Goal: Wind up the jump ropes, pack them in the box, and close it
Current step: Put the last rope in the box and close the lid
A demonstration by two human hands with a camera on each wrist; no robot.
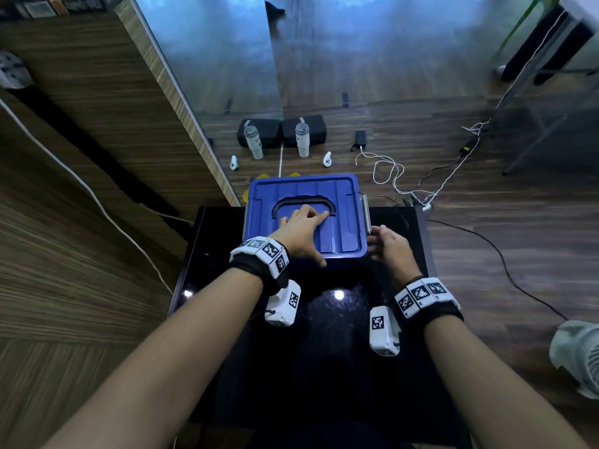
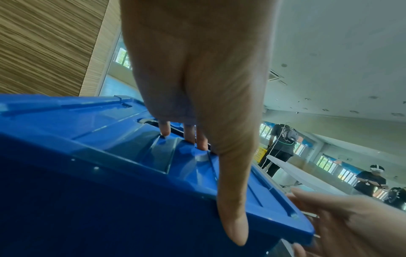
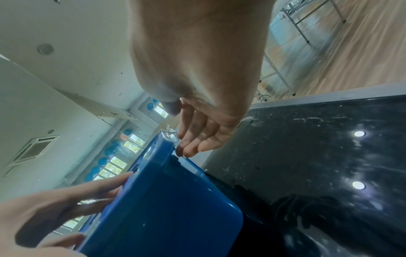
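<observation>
Left fingers (image 2: 164,128): laid out straight on the lid, tips pressed into the recess beside the handle; nothing is curled round or pinched.
Left thumb (image 2: 232,200): hung over the near edge of the lid.
Left hand (image 1: 303,233): spread flat on the lid, pressing it down.
Right fingers (image 3: 191,137): loosely extended, tips brought against the clear latch at the box's right side; whether the latch is actually gripped cannot be told.
Right hand (image 1: 393,247): held at the near right corner of the box, nothing enclosed in it.
Lid (image 1: 343,202): blue, seated on the box, black handle (image 1: 301,200) folded flat.
Latch (image 1: 365,210): clear, on the right side, apparently not yet snapped down.
Box (image 3: 171,208): blue, stood at the far edge of the black table (image 1: 324,335).
Jump ropes: not seen; judged to be inside under the lid.
Risk, latch: a half-caught clip is likely if the lid is not fully seated on that side.
Risk, rope: a loop trapped under the rim would keep the lid proud.
Risk, box: being near the far edge, it could be pushed off by sideways force.
</observation>
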